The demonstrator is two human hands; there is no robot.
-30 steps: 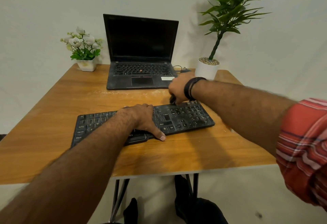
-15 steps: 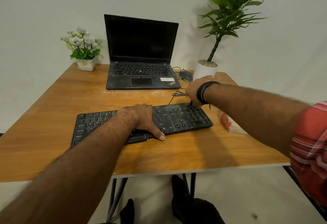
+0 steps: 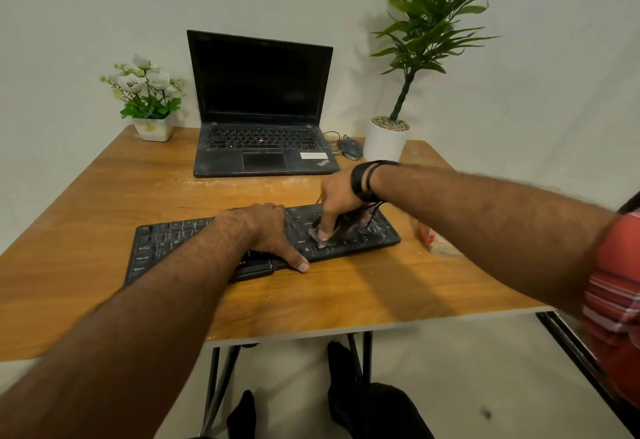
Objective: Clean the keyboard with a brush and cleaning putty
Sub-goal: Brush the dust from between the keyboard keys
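The left hand (image 3: 268, 230) lies flat on the middle of the keyboard (image 3: 173, 241), fingers relaxed, thumb reaching past the near edge onto the bench (image 3: 104, 196). Just right of it, the right hand (image 3: 337, 196) points down at the keys, its fingers pressing a pale, greyish lump of putty (image 3: 320, 230) into the keyboard's right half; the fingers look fairly straight, though the hand hides part of the lump. A dark band sits on the right wrist. Right of that hand, off the keyboard's end, lies a small packet (image 3: 434, 239) with red print. Beyond the hands stands a laptop (image 3: 259, 106), lid up, with a mouse (image 3: 349, 148) and a potted plant (image 3: 386, 140) beside it. Far left of the hands is a small flower pot (image 3: 152, 128).
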